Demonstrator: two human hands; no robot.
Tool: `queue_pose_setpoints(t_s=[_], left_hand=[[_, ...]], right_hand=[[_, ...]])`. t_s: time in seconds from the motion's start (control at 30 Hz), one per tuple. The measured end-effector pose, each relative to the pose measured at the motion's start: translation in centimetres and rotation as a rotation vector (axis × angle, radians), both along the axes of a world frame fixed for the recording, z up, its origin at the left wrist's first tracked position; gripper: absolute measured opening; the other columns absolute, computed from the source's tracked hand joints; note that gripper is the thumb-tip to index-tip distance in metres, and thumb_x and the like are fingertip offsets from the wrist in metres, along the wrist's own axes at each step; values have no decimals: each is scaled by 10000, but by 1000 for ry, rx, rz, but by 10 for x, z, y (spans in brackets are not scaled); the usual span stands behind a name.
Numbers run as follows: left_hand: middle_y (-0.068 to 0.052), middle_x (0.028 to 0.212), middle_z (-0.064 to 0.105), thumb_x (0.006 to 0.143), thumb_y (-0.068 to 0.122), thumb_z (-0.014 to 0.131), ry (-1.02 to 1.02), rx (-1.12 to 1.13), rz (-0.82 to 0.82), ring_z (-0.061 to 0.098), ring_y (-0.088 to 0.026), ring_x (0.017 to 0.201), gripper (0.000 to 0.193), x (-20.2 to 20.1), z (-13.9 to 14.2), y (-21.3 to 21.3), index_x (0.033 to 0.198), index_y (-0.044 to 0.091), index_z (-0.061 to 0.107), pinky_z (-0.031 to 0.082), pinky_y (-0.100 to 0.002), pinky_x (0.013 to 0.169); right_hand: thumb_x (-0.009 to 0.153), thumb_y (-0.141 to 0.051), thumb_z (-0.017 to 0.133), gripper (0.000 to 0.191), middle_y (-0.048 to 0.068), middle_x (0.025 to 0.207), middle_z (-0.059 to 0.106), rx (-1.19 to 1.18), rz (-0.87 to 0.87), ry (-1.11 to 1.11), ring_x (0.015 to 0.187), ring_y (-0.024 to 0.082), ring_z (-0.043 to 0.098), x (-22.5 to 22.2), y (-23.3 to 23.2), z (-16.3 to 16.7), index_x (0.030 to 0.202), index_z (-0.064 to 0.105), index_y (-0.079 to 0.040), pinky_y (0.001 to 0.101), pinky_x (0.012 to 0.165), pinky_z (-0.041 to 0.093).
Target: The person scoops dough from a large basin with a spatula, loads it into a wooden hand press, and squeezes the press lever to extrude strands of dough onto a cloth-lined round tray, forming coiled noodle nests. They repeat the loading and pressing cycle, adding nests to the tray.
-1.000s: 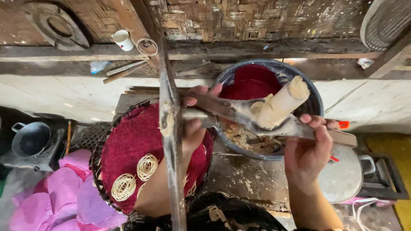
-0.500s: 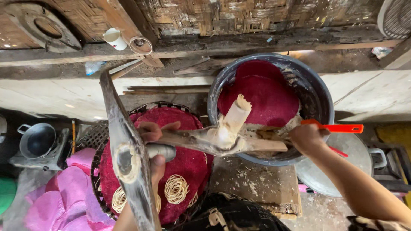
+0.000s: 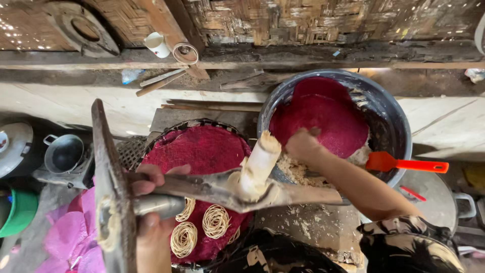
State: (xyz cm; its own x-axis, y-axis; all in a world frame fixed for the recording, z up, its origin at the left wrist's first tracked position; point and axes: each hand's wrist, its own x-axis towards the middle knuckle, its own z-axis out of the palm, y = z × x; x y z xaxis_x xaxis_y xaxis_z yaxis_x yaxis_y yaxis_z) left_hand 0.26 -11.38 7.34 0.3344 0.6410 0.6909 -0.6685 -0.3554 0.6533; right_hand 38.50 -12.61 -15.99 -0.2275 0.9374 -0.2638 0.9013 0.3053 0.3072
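Observation:
My left hand [image 3: 146,210] is shut on the metal cylinder [image 3: 161,205] of a wooden noodle press [image 3: 217,187], whose pale plunger [image 3: 258,164] stands up dough-smeared. The press hangs over a round basket [image 3: 197,123] lined with red cloth, on which three noodle coils [image 3: 216,221] lie. My right hand [image 3: 303,145] reaches into a big dark pot [image 3: 394,111] and rests curled on pale dough [image 3: 295,173] beside a red cloth [image 3: 323,116]. Its fingers are hidden. An orange spatula [image 3: 404,164] lies across the pot's rim.
A small metal pot [image 3: 63,154], a green basin [image 3: 17,212] and pink cloth [image 3: 70,237] are at the left. A lidded steel pot [image 3: 439,197] sits at the right. A white cup [image 3: 157,44] and sticks lie on the wooden ledge behind.
My right hand let go of the press handle, took up the orange spatula, then left it on the pot's rim and moved onto the dough. The press swung left.

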Motion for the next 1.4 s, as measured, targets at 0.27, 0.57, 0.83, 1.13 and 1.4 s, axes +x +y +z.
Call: queue_pose_setpoints(t_s=[0.27,0.57,0.83,1.13,1.4], left_hand=[[-51,1282,634,1029,216,749,-99,16,-66,583,-183,1182,347,-16,18,-11,1319,45,663,552,-662,1080],[-35,1265,685,955,161,806,-74,-49,-109,595,-208,1212,503,-7,20,-8,1413,51,629,541,-666,1070],[-33,1219,675,961,200,814,2,-11,54,598,-195,1183,498,-29,15,-19,1404,61,635,579,-659,1006],[-53,1242,631,987,222,814,21,-8,24,593,-174,1180,370,-26,10,-13,1284,44,684,590,-665,1011],[-120,1261,654,959,235,731,123,92,-151,569,-213,1293,366,-32,11,2,1249,20,669,548,-685,1067]], right_hand=[[886,-146,611,136,96,722,635,42,457,-446,519,165,549,-59,-55,16,847,708,-58,333,459,450],[891,-218,575,365,58,934,732,113,-43,-9,725,163,691,48,-95,19,1227,707,-269,353,627,565],[967,-542,552,465,44,1006,759,-3,-620,587,813,253,733,23,-98,-25,1416,533,-422,455,720,572],[1014,-649,439,485,92,866,784,-300,-804,375,742,204,738,30,-155,3,1426,583,-438,364,689,603],[941,-602,582,398,-107,1055,828,-439,-927,502,872,77,743,78,-213,53,1204,783,-381,255,837,615]])
